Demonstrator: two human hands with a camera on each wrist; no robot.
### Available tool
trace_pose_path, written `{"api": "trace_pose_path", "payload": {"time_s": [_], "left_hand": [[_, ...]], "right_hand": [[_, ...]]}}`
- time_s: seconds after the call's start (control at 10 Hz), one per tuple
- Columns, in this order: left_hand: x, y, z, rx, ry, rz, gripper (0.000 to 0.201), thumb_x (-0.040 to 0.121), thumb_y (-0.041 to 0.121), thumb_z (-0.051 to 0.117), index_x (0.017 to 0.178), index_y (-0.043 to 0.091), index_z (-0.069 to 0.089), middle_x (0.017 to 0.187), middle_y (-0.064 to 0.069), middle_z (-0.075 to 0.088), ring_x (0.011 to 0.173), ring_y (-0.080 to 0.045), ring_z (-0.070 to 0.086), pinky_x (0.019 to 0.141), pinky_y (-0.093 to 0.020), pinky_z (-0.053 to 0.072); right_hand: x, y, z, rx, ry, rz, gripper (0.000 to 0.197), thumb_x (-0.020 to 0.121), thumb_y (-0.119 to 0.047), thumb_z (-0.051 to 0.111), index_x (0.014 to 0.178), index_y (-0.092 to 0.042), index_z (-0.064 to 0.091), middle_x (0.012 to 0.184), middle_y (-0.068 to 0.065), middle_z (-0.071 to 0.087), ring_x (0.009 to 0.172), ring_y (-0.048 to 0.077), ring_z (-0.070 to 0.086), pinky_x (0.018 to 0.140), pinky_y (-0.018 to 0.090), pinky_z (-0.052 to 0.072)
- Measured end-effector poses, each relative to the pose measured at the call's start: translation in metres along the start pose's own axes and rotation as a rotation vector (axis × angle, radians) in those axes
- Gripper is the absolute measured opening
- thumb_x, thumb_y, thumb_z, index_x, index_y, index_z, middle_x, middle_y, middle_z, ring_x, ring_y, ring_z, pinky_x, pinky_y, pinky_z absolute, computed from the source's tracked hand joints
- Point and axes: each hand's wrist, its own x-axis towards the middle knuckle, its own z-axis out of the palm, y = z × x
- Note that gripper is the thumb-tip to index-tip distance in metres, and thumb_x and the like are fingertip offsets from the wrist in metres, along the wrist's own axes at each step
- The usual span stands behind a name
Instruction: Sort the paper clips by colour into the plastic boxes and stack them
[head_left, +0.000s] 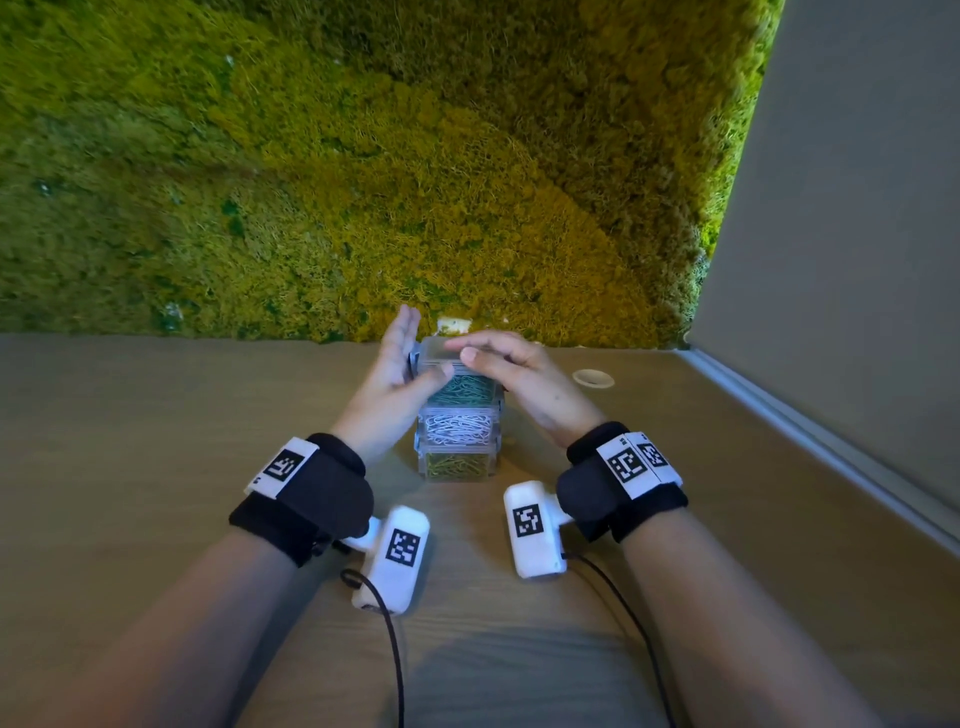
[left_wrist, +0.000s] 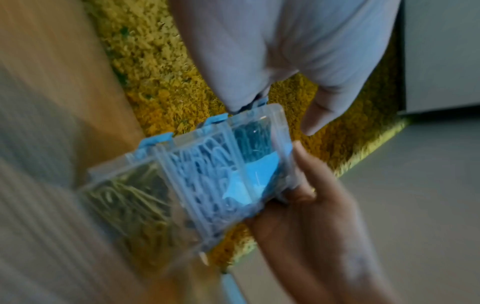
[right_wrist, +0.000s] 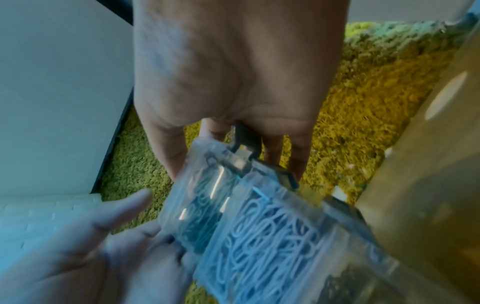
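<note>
We have three clear plastic boxes (head_left: 457, 415) stacked on the wooden bench (head_left: 156, 415), teal paper clips (head_left: 462, 391) on top, white paper clips (head_left: 457, 428) in the middle and yellow-green paper clips (head_left: 457, 465) at the bottom, so the sorting looks done and the stack nearly finished. Our left hand (head_left: 397, 374) stands with straight fingers against the stack's left side, and our right hand (head_left: 511, 371) lies with straight fingers over the top lid, neither gripping. Behind the bench rises a moss wall (head_left: 363, 156), with a plain grey wall (head_left: 857, 208) on the right and a round cable port (head_left: 593, 378) just beside the stack.
</note>
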Motion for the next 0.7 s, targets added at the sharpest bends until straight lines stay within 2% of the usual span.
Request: {"api": "trace_pose_path", "payload": {"time_s": [0.1, 0.2, 0.3, 0.4, 0.5, 0.6, 0.7], "left_hand": [[0.003, -0.005, 0.000, 0.181, -0.013, 0.070, 0.068, 0.096, 0.022, 0.047, 0.151, 0.021, 0.008, 0.156, 0.011, 0.015, 0.141, -0.001, 0.015, 0.118, -0.038, 0.019], [0.007, -0.008, 0.003, 0.227, 0.000, 0.087, 0.064, 0.097, 0.022, 0.046, 0.151, 0.020, 0.012, 0.156, 0.008, 0.017, 0.140, -0.001, 0.015, 0.118, -0.038, 0.018], [0.009, -0.010, 0.008, 0.252, 0.005, 0.078, 0.060, 0.099, 0.020, 0.043, 0.151, 0.022, 0.015, 0.157, 0.007, 0.013, 0.140, -0.001, 0.013, 0.118, -0.037, 0.017], [0.015, -0.016, 0.007, 0.267, 0.015, 0.085, 0.057, 0.099, 0.026, 0.043, 0.150, 0.025, 0.018, 0.158, 0.004, 0.013, 0.144, -0.011, 0.012, 0.117, -0.045, 0.018], [0.015, -0.022, 0.003, 0.229, -0.015, 0.099, 0.060, 0.092, 0.040, 0.047, 0.147, 0.030, 0.024, 0.155, 0.004, 0.021, 0.142, -0.015, 0.023, 0.114, -0.048, 0.026], [0.011, -0.015, 0.004, 0.127, -0.001, 0.126, 0.049, 0.099, 0.027, 0.044, 0.144, 0.031, 0.024, 0.149, 0.016, 0.025, 0.135, 0.007, 0.026, 0.112, -0.032, 0.032], [0.013, -0.018, -0.006, -0.057, 0.093, 0.112, 0.049, 0.100, 0.031, 0.036, 0.147, 0.027, 0.025, 0.152, 0.013, 0.025, 0.135, 0.007, 0.024, 0.114, -0.026, 0.024]], "right_hand": [[0.000, -0.003, 0.008, 0.167, 0.083, 0.031, 0.043, 0.092, -0.007, 0.058, 0.132, -0.007, 0.043, 0.133, 0.008, 0.045, 0.117, 0.014, 0.049, 0.085, 0.013, 0.045], [0.007, 0.000, 0.013, 0.135, 0.116, 0.031, 0.055, 0.092, -0.005, 0.057, 0.140, -0.014, 0.032, 0.149, 0.005, 0.031, 0.139, 0.014, 0.027, 0.103, 0.019, 0.035], [0.010, 0.003, 0.012, 0.026, 0.118, 0.043, 0.060, 0.095, -0.009, 0.051, 0.148, -0.018, 0.023, 0.155, 0.002, 0.025, 0.142, 0.013, 0.023, 0.116, 0.035, 0.024], [0.015, 0.004, 0.011, 0.018, 0.127, 0.040, 0.058, 0.096, -0.006, 0.045, 0.149, -0.018, 0.024, 0.154, 0.003, 0.028, 0.142, 0.013, 0.025, 0.116, 0.037, 0.025], [0.016, 0.005, 0.014, 0.070, 0.160, 0.030, 0.057, 0.096, -0.001, 0.045, 0.148, -0.014, 0.026, 0.151, 0.007, 0.033, 0.139, 0.016, 0.031, 0.115, 0.036, 0.029], [0.014, 0.007, 0.015, 0.150, 0.180, 0.029, 0.056, 0.097, -0.012, 0.051, 0.148, -0.020, 0.029, 0.153, 0.003, 0.030, 0.139, 0.014, 0.030, 0.107, 0.029, 0.035], [0.010, 0.009, -0.002, 0.278, 0.323, 0.054, 0.053, 0.096, -0.035, 0.050, 0.146, -0.027, 0.034, 0.153, -0.005, 0.032, 0.133, 0.006, 0.036, 0.099, 0.023, 0.033]]}}
